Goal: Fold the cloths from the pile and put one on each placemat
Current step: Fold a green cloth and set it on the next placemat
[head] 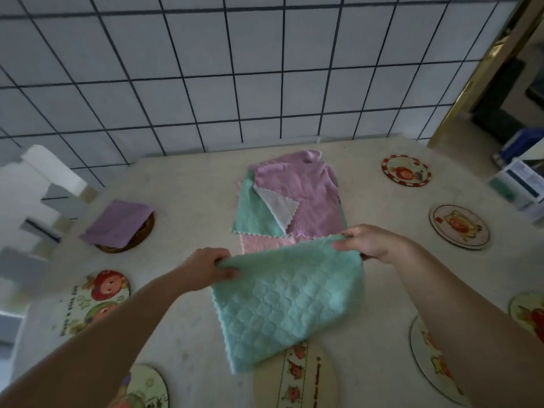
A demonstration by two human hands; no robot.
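On the far left, well away from the pile [290,198], a folded purple cloth [117,220] lay on top of a dark round placemat [138,238], covering most of it. Nearer the person on that side sat a cartoon placemat [94,301], and another placemat [147,387] lay at the bottom left edge, partly cut off by the left forearm.

The left hand [210,266] was below and left of the pile, fingers and thumb pinched on the upper left corner of a green cloth [287,301]. The cloth hung spread between both hands just in front of the pile, its lower edge draping toward a round placemat [297,381] at the bottom centre; whether it touched that mat could not be told from this angle.

The pile lay in the middle of the table [188,184], near the tiled wall [235,69]. A lilac cloth [303,198] was on top with a white corner [279,207] turned over; a second green cloth [250,213] showed under it to the left, and a pink cloth [262,242] stuck out at the pile's near edge, just behind the held one.

The right hand [374,242], just in front of the pile's right corner, gripped the green cloth's upper right corner between curled fingers and thumb.

Right of the pile, three bare placemats were plain to see: one [406,170] near the wall, one [459,226] beside the right hand, and one [432,363] partly hidden under the right forearm.
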